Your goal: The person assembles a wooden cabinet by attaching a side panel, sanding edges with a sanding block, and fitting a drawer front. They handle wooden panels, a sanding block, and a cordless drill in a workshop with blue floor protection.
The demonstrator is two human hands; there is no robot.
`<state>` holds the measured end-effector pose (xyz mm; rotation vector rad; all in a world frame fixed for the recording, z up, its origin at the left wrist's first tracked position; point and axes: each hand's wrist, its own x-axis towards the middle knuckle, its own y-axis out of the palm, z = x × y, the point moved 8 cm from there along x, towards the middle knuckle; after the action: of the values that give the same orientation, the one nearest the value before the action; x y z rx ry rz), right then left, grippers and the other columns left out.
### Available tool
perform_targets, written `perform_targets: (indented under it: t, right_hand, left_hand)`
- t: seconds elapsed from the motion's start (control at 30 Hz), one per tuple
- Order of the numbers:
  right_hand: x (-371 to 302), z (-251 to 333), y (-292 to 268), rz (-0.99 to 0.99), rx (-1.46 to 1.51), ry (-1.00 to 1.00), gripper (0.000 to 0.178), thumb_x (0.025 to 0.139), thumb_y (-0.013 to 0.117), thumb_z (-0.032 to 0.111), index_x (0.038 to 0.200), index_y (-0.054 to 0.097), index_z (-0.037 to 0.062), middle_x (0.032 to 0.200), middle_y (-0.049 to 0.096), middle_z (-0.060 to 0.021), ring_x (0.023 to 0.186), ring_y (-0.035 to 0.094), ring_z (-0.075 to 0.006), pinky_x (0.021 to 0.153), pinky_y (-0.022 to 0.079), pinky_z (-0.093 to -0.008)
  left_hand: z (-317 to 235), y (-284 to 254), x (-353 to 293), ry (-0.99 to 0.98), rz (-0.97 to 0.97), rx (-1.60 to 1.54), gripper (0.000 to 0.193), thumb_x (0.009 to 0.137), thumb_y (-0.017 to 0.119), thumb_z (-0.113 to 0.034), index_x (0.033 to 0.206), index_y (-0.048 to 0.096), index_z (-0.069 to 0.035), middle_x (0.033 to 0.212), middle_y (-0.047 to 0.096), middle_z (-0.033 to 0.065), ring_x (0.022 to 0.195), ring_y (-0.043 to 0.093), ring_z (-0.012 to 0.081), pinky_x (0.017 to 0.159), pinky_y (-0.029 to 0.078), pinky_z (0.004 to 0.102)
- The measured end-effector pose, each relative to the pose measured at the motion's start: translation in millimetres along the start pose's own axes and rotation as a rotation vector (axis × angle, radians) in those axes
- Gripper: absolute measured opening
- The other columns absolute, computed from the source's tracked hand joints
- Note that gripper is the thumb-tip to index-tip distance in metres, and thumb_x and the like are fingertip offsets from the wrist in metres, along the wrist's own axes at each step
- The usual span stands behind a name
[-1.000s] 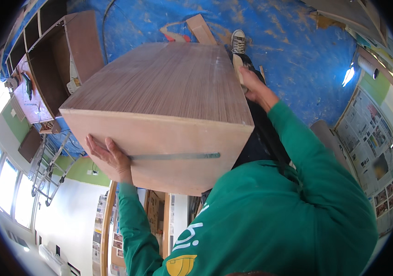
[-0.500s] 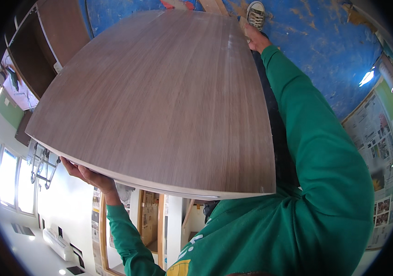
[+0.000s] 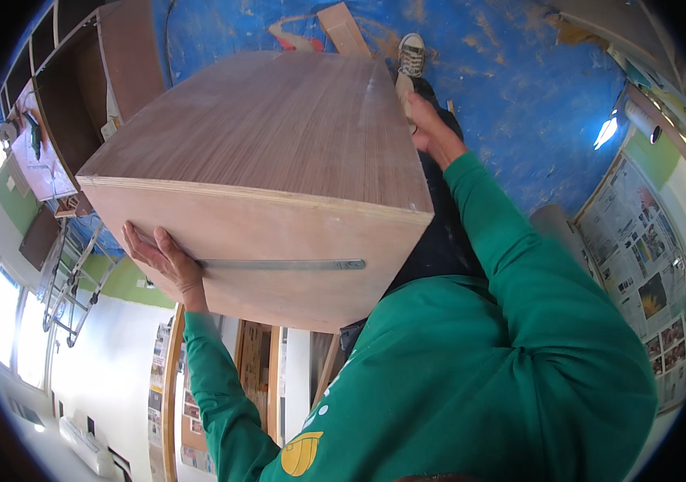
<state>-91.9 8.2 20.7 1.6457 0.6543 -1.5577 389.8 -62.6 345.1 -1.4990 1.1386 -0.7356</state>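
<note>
A wooden box (image 3: 263, 128) with a wood-grain upper face and a pale plywood side is tilted in front of me. A metal drawer slide (image 3: 287, 264) runs along the pale side. My left hand (image 3: 162, 261) lies against that side at the slide's left end, fingers spread. At the box's far right edge, my right hand (image 3: 433, 135) is closed around a flat tan piece (image 3: 405, 95). Whether this piece belongs to the box or is loose, I cannot make out. Some right fingers are hidden.
Blue sheeting (image 3: 512, 104) covers the floor, with a wood offcut (image 3: 345, 30) beyond the box near my shoe (image 3: 411, 55). A dark open cabinet (image 3: 74, 100) stands at the far left. A metal ladder (image 3: 78, 281) is at left, and newspaper (image 3: 640, 273) lines the right wall.
The box has tipped and lowered, bringing its pale side and the metal slide into view. My left hand has shifted up and right with it; my right hand has come nearer.
</note>
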Motion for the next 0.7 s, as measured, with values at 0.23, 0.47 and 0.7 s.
perform_targets:
  t: [0.23, 0.47, 0.7]
  right_hand:
    - [-89, 4, 31, 0.031, 0.005, -0.049, 0.052, 0.112, 0.036, 0.038, 0.149, 0.039, 0.0011, 0.139, 0.057, -0.018, 0.122, 0.063, -0.0324, 0.101, 0.055, -0.0538]
    - [-189, 14, 64, 0.043, -0.058, -0.112, 0.056, 0.111, 0.037, 0.042, 0.15, 0.041, 0.0026, 0.142, 0.056, -0.017, 0.125, 0.062, -0.0301, 0.102, 0.054, -0.049]
    - [-247, 14, 65, 0.004, -0.254, -0.083, 0.053, 0.109, 0.039, 0.046, 0.141, 0.05, 0.0057, 0.129, 0.062, -0.0112, 0.11, 0.063, -0.0235, 0.086, 0.054, -0.0443]
  left_hand:
    - [2, 0, 1, 0.071, -0.037, -0.05, 0.08, 0.102, 0.048, -0.059, 0.159, 0.033, -0.003, 0.163, 0.03, 0.0237, 0.153, 0.023, 0.0397, 0.125, 0.019, 0.0528]
    - [3, -2, -1, 0.062, -0.054, -0.046, 0.078, 0.101, 0.052, -0.057, 0.158, 0.036, -0.006, 0.163, 0.031, 0.0234, 0.153, 0.023, 0.0403, 0.124, 0.018, 0.0541]
    - [-1, -6, -2, 0.052, -0.074, -0.004, 0.079, 0.1, 0.052, -0.057, 0.157, 0.037, -0.004, 0.163, 0.033, 0.0211, 0.152, 0.026, 0.039, 0.124, 0.021, 0.0528]
